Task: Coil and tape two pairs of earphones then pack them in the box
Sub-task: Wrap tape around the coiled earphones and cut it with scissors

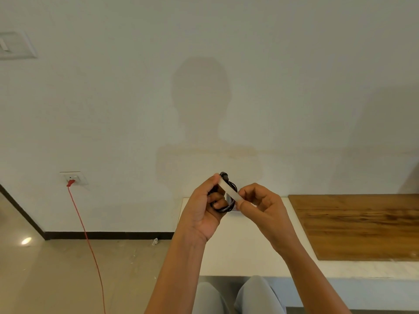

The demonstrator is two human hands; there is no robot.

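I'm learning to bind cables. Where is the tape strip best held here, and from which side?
Pinch the tape strip at its lower right end, coming from the right, as the right hand does; its upper end is pinned by the left hand against the earphone coil.

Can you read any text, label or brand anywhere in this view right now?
None readable. The coiled earphones, tape strip, wall socket and wall panel show no legible marks; anything printed on them is too small to tell.
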